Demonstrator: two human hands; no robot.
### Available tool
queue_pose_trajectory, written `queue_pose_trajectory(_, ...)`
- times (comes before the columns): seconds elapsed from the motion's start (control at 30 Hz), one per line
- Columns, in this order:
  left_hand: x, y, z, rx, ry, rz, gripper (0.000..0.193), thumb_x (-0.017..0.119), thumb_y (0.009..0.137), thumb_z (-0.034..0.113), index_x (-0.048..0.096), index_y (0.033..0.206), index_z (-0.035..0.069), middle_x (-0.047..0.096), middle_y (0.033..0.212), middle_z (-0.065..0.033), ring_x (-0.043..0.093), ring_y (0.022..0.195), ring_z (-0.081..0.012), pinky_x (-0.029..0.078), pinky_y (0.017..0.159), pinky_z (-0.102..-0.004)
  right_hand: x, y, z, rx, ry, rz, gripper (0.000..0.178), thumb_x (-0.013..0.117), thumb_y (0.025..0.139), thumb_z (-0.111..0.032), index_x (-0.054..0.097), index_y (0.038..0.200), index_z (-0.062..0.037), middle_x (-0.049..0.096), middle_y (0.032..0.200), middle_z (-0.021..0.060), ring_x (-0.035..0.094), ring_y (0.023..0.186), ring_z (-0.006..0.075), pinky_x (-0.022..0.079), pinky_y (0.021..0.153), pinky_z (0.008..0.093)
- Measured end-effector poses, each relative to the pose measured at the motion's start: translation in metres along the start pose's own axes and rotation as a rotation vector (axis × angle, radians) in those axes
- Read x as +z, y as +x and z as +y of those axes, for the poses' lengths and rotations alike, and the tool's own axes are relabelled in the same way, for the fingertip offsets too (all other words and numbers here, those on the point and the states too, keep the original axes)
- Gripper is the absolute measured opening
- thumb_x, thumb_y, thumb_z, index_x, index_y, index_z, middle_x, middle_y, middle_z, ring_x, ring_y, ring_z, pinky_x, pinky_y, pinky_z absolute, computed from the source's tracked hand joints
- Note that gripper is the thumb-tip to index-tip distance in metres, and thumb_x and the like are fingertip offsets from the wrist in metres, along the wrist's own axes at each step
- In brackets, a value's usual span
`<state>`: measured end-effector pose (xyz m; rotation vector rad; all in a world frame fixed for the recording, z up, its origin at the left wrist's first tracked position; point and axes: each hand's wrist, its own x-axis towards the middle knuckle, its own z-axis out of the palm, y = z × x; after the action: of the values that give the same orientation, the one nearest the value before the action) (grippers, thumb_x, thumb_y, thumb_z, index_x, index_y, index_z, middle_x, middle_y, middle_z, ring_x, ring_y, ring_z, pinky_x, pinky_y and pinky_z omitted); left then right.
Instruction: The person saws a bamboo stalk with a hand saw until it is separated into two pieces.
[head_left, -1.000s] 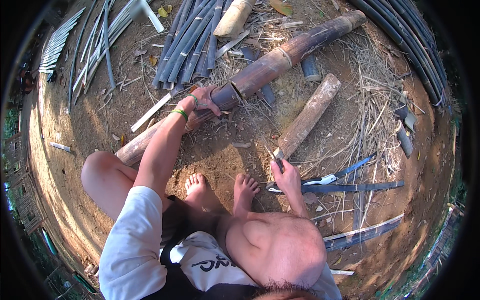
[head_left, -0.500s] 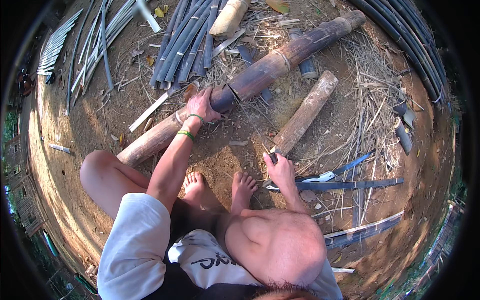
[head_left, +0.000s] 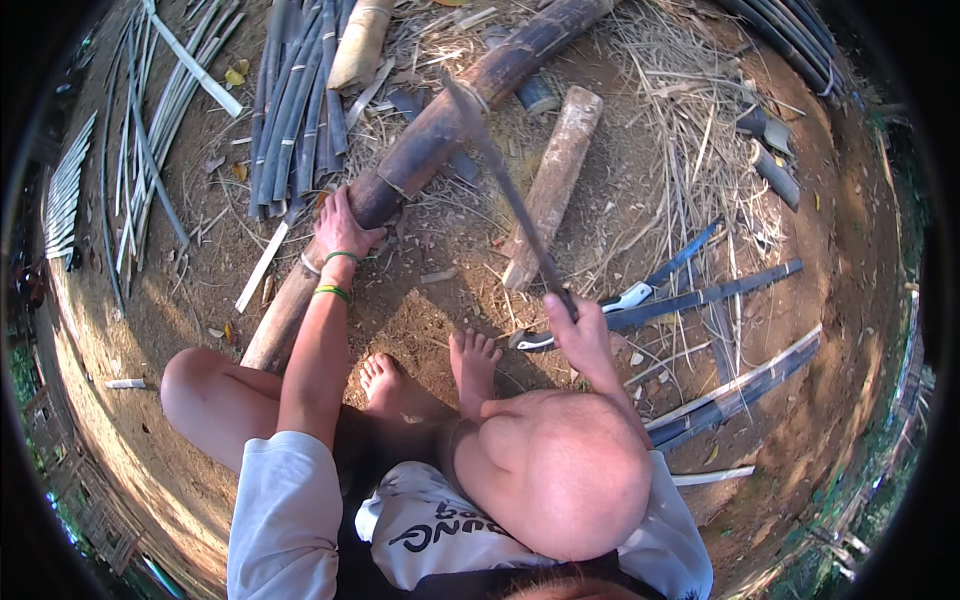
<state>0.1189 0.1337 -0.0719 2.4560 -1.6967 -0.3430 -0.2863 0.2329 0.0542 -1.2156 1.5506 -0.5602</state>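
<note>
Bamboo strips (head_left: 290, 110) and short log (head_left: 555, 180) flank gripped bamboo pole (head_left: 440, 130).

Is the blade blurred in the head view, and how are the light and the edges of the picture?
Head view: the long blade in the right hand is smeared by motion; the left hand on the bamboo pole is sharp. Low warm sun casts long shadows on the dirt. Fisheye bends the split strips toward the dark rim.

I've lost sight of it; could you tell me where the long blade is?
In the head view, right of centre: the long blade rises from the right hand toward the bamboo pole.
</note>
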Motion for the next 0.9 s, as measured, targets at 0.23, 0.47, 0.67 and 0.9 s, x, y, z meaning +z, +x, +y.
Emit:
queue_pose_trajectory(0.23,-0.026,0.035,-0.075,-0.006,-0.033,-0.46,0.135,0.1,0.051,0.06,0.041,0.161,0.008,0.067,0.141,-0.0243,0.064,0.132,-0.0405,0.052,0.11,-0.0475,-0.124,0.003,0.09,0.202,-0.47,0.911,0.055,0.069,0.1,-0.054,0.074,0.094,0.0003,0.072,0.077,0.0227,0.071,0.075,0.0437,0.052,0.07,0.0527)
queue_pose_trajectory(0.47,-0.157,0.102,-0.196,0.132,0.432,-0.616,0.115,0.094,0.067,0.06,0.05,0.156,0.004,0.071,0.136,-0.0217,0.07,0.124,-0.0349,0.056,0.105,-0.0453,-0.132,-0.069,0.231,0.382,-0.464,1.33,0.05,0.068,0.101,-0.046,0.07,0.11,0.0039,0.074,0.093,0.0291,0.071,0.092,0.0506,0.053,0.083,0.0577)
queue_pose_trajectory(0.67,-0.225,0.085,-0.249,0.052,0.426,-0.676,0.111,0.098,0.061,0.059,0.056,0.15,0.007,0.072,0.13,-0.0201,0.071,0.12,-0.0365,0.057,0.102,-0.0463,-0.124,-0.096,0.275,0.481,-0.732,1.445,0.059,0.073,0.099,-0.033,0.056,0.141,0.0053,0.053,0.141,0.0294,0.055,0.131,0.0486,0.048,0.106,0.0562)
queue_pose_trajectory(0.9,-0.142,-0.048,-0.409,0.107,-0.315,-0.285,0.115,0.104,0.061,0.04,0.048,0.155,0.006,0.065,0.137,-0.022,0.063,0.131,-0.0354,0.053,0.108,-0.0467,0.0,0.076,0.056,-0.562,-0.523,0.394,0.069,0.084,0.087,-0.029,0.056,0.144,-0.0031,0.044,0.154,0.024,0.045,0.146,0.0427,0.04,0.122,0.0559)
